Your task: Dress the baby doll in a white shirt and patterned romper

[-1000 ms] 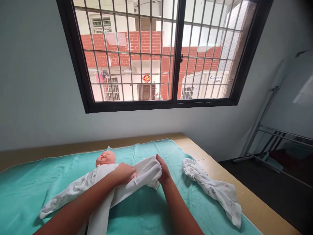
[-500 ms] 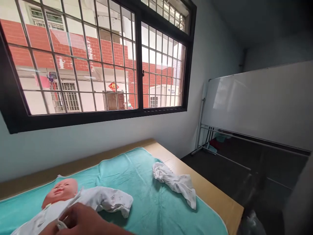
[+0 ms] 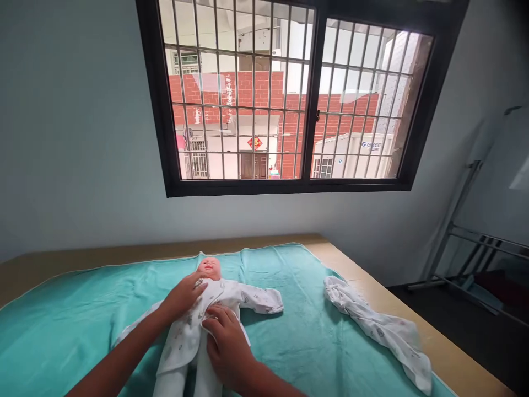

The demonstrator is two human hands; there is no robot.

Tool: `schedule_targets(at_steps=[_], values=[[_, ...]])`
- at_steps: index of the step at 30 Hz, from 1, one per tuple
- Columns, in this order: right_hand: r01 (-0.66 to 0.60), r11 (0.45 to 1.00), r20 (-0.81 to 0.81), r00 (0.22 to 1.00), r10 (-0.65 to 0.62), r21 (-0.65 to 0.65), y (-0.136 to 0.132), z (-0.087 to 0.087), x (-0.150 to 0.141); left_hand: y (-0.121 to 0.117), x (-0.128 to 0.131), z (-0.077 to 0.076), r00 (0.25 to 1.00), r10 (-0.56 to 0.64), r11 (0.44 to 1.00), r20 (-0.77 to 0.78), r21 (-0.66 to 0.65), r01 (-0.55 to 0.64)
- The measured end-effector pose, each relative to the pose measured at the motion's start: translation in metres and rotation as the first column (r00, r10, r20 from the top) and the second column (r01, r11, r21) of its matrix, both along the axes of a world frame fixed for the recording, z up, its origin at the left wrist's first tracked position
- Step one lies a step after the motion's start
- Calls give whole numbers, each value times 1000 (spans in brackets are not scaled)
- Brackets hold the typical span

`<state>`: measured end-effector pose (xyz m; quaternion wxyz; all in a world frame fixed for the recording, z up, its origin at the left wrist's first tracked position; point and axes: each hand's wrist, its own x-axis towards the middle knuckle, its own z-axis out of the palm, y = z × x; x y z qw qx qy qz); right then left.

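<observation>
Garment [image 3: 378, 325] right of dressed doll [image 3: 188, 333]

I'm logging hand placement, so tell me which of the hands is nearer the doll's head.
Left. The left hand is just below the doll's head; the right hand is farther down, on the front of the white top.

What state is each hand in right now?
Left hand: on the white shirt's upper front; hold cannot be told.
Right hand: curled at the shirt's front; hold cannot be told.
</observation>
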<state>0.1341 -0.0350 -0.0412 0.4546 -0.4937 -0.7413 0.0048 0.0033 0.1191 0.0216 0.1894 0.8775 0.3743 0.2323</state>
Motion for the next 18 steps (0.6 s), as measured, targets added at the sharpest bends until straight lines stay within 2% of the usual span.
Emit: schedule_targets(at_steps=[3,6,9,11,13,15,18], values=[[-57,998,16,998,56,29,-2,7,-8,-26,17,0,991,87,993,-99,91,-78],[-25,1000,46,999,26,-10,-3,9,-14,-41,40,1,944,159,952,-289,297,-70],[-3,996,92,996,12,-90,-10,-1,-13,-36,55,3,923,180,931,-341,363,-47],[-21,988,116,992,39,-154,-20,-9,-10,-26,55,5,933,196,935,-301,343,-85],[-69,978,91,992,89,-197,-37,-10,-8,-14,47,5,942,219,936,-255,329,-129],[-114,981,21,993,119,-157,-60,3,-8,-6,36,3,944,254,932,-211,315,-180],[-110,993,3,994,110,49,-106,45,-8,-3,21,-1,944,285,926,-167,302,-226]])
